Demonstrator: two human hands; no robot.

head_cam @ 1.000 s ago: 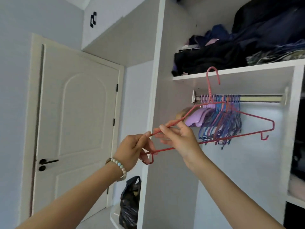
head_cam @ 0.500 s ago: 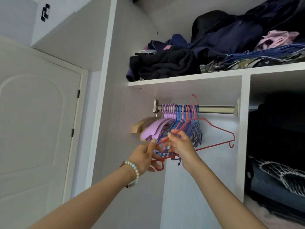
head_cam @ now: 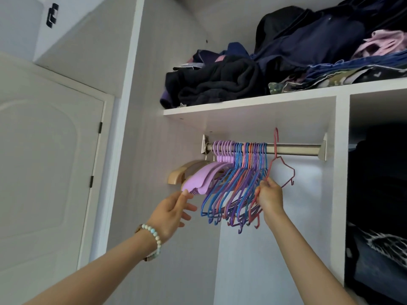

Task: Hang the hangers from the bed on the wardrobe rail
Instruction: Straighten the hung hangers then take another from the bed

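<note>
A red wire hanger (head_cam: 284, 170) is held up at the metal wardrobe rail (head_cam: 295, 149), its hook rising over the rail just right of the hung bunch. My right hand (head_cam: 269, 195) grips its near shoulder. Several purple, blue and pink hangers (head_cam: 237, 172) hang packed at the rail's left end, with thick lilac hangers (head_cam: 202, 177) and a wooden hanger (head_cam: 178, 172) leftmost. My left hand (head_cam: 170, 213) is open with fingers spread, its fingertips touching the tip of the lilac hangers.
A white shelf (head_cam: 253, 102) above the rail carries piled dark clothes (head_cam: 220, 82). A white divider panel (head_cam: 342, 172) bounds the rail's right end, with dark folded clothes (head_cam: 378, 249) beyond. A white door (head_cam: 48, 168) stands at left. The rail's right half is bare.
The red hanger has turned edge-on and moved right along the rail. My left hand let go of it and went left to the lilac hangers. The view came closer.
</note>
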